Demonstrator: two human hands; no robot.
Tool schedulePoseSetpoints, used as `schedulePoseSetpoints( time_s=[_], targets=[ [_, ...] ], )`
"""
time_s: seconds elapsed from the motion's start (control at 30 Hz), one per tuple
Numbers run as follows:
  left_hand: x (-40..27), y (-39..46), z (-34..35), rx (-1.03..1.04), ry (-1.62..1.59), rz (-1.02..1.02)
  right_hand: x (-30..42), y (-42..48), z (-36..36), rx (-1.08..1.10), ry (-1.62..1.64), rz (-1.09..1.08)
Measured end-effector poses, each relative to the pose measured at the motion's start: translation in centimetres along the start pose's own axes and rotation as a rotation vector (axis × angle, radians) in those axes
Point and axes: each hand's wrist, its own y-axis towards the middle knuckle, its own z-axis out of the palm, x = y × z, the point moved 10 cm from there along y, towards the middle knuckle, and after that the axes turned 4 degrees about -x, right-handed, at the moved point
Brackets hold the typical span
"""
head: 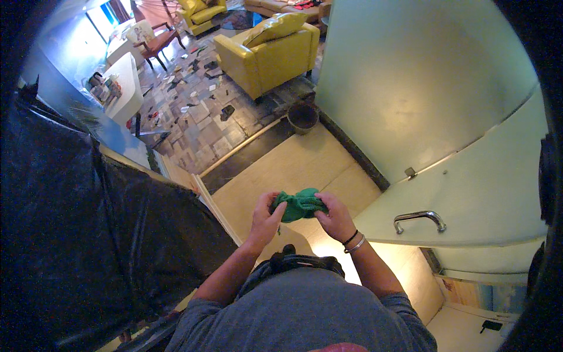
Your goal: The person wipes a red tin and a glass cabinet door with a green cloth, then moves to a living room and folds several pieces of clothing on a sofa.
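Observation:
A bunched green cloth (300, 205) is held up in front of my waist, between both hands. My left hand (269, 215) grips its left end, with the thumb on top. My right hand (333, 215) pinches the right end; a dark band and a silver bracelet circle that wrist. Pale floor tiles lie beneath the cloth. What the cloth is exactly cannot be told, as it is folded on itself.
A frosted glass door with a metal handle (420, 215) stands at the right. Ahead are a dark bucket (302, 118), a raised threshold (246, 147) and a yellow armchair (281, 57). Scraps litter the patterned floor. Black sheeting (145, 224) hangs at the left.

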Motion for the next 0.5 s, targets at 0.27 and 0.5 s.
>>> schedulePoseSetpoints(
  time_s=[0.27, 0.5],
  targets=[
    [1.2, 0.4, -1.4, 0.038, 0.087, -0.2, 0.3, 0.8, 1.3, 0.142, -0.037, 0.129],
    [-4.3, -0.9, 1.5, 0.198, 0.327, 0.399, 0.6, 0.1, 3.0, 0.115, 0.102, 0.062]
  ],
)
